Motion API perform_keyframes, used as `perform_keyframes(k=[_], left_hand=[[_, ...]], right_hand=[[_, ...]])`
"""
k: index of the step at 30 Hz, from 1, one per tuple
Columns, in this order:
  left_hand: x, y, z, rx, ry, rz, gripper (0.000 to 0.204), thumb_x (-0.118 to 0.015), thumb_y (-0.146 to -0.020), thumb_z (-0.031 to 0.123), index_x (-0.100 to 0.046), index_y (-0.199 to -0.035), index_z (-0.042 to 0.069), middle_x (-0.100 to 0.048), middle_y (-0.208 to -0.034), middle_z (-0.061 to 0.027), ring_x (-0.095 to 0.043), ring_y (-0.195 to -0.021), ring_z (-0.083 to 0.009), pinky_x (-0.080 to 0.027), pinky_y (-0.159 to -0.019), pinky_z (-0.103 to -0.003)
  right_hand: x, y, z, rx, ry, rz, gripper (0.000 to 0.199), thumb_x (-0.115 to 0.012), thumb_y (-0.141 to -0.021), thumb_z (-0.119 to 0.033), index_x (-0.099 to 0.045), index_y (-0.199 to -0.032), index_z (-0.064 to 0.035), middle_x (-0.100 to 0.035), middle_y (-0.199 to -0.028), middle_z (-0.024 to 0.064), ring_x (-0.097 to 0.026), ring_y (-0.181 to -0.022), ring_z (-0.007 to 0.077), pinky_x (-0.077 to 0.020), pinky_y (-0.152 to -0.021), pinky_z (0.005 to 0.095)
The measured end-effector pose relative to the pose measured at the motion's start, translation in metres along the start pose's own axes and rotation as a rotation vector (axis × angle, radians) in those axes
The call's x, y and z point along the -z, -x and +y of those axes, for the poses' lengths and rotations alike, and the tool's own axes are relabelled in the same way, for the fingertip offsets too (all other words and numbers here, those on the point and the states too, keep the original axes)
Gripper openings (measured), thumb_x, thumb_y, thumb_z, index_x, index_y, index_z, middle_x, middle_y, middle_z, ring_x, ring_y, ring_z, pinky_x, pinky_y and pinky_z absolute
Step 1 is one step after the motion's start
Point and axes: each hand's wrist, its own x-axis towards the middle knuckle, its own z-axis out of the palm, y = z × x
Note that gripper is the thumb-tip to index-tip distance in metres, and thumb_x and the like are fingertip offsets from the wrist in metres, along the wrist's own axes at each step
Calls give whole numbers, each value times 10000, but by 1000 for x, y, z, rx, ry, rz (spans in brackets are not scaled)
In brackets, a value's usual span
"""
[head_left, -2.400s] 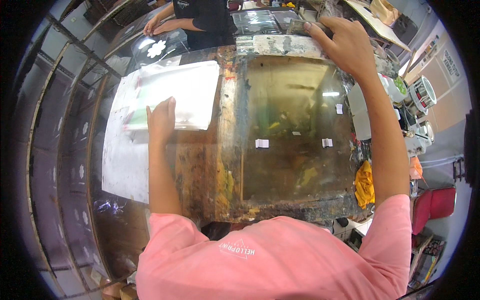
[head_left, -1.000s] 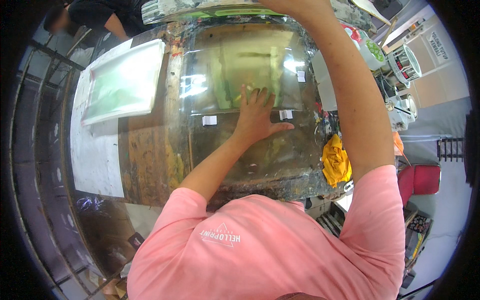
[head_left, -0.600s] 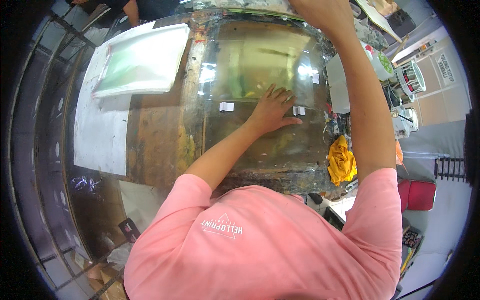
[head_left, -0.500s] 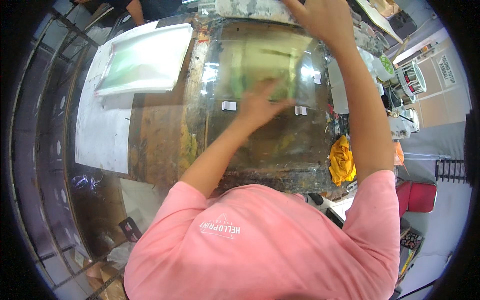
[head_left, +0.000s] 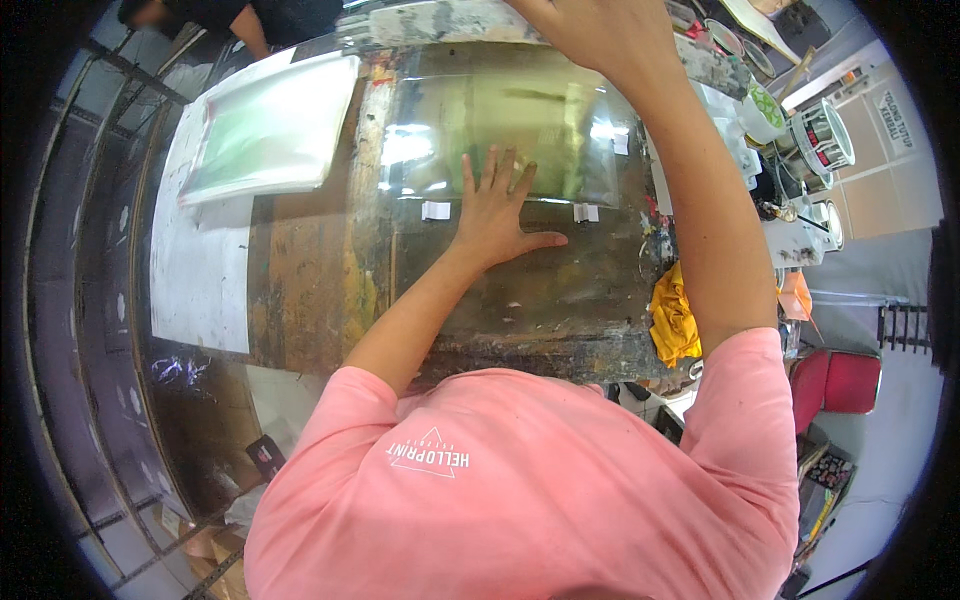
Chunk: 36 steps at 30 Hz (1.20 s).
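A large clear plastic sheet (head_left: 500,120) lies bowed over the stained, paint-crusted print table (head_left: 320,280), shining with glare. Two small white tape tabs (head_left: 436,210) (head_left: 585,212) sit at its near edge. My left hand (head_left: 495,215) rests flat on that near edge between the tabs, with its fingers spread. At the sheet's far edge, my right hand (head_left: 590,30) reaches to the top of the picture and holds it; the fingertips are cut off by the rim.
A white sheet with a green print (head_left: 270,125) lies on white paper at the left. A yellow rag (head_left: 675,315) hangs at the table's right edge, with cans (head_left: 825,135) and a red chair (head_left: 840,380) beyond. Another person (head_left: 200,15) works at the far left.
My left hand left the white printed sheet and came across onto the clear sheet's near edge, where it now presses flat. My right hand stayed at the far edge.
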Motion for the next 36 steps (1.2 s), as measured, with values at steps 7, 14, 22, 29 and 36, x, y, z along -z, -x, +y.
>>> perform_keyframes(k=[7, 14, 22, 29, 36], left_hand=[[-10, -2, 1, 56, 44, -88, 1215, -633, -757, 926, -485, -1596, 60, -363, -1675, -256, -244, -1595, -451, -90, -1279, -679], [-2, -3, 3, 36, 19, -102, 1151, -687, -761, 871, -531, -1555, 52, -400, -1655, -243, -277, -1582, -441, -62, -1279, -693], [-7, -2, 1, -8, 70, -73, 1114, -678, -790, 854, -540, -1544, 45, -402, -1654, -243, -277, -1583, -449, -60, -1278, -700], [-10, -1, -1, -29, 75, -66, 1110, -648, -790, 880, -563, -1530, 58, -398, -1661, -229, -268, -1588, -441, -56, -1285, -686], [32, -10, -13, 124, 440, 127, 1005, -837, -826, 640, -514, -1561, 35, -631, -1436, -219, -598, -1338, -392, -422, -1160, -583]], right_hand=[[0, -22, 12, -54, 38, -89, 598, -599, -980, -551, -716, -887, 28, -731, -783, 235, -729, -802, 406, -540, -777, 510], [-7, -31, 19, -21, 42, -33, 604, -556, -979, -515, -748, -904, 53, -749, -853, 250, -738, -852, 409, -555, -813, 513], [1, -29, 13, -50, 41, -33, 649, -543, -982, -567, -741, -887, 43, -746, -847, 243, -731, -857, 407, -545, -834, 518], [0, -31, 13, -52, 56, -49, 643, -572, -977, -597, -725, -900, 23, -733, -816, 234, -726, -841, 409, -548, -806, 517], [0, -22, 8, -57, 70, -40, 611, -603, -976, -587, -710, -966, 15, -732, -803, 230, -721, -806, 419, -536, -777, 539]])
